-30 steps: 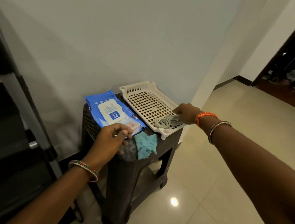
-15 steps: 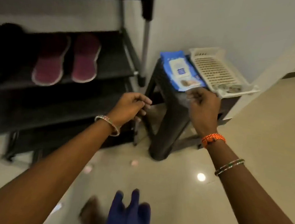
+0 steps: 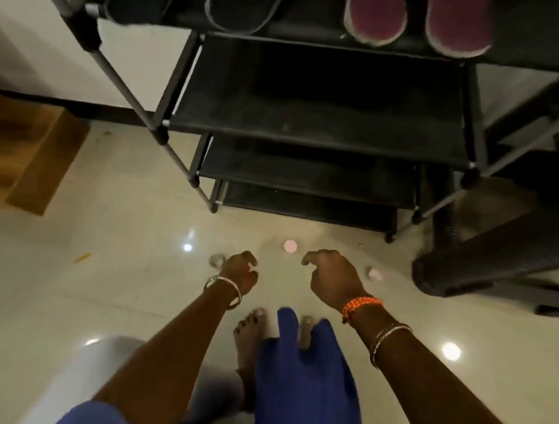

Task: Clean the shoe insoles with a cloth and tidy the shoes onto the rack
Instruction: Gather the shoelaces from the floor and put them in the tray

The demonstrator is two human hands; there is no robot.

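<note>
- Four black shelves of the shoe rack (image 3: pixel 317 113) visible from above, stepping down toward the tiled floor (image 3: pixel 96 280); the three lower tiers carry nothing that I can make out.
- Top visible tier: maroon insoles (image 3: pixel 418 16) lie side by side at right; a dark slipper (image 3: pixel 242 2) with a pale edge sits to their left, blurred.
- Dark plastic stool (image 3: pixel 504 258) stands just right of the rack, only partly in frame.
- Wooden panel (image 3: pixel 29 156) at the left edge, well apart from the rack.
- Blue garment (image 3: pixel 303 383) hangs at bottom centre, covering most of a bare foot (image 3: pixel 250 337).
- Right hand (image 3: pixel 333 279) hovers over the floor in front of the rack, fingers loosely curled, holding nothing; orange band at the wrist.
- Left hand (image 3: pixel 241 271) beside it, fingers curled inward; whether it pinches anything cannot be told. No cloth seen.
</note>
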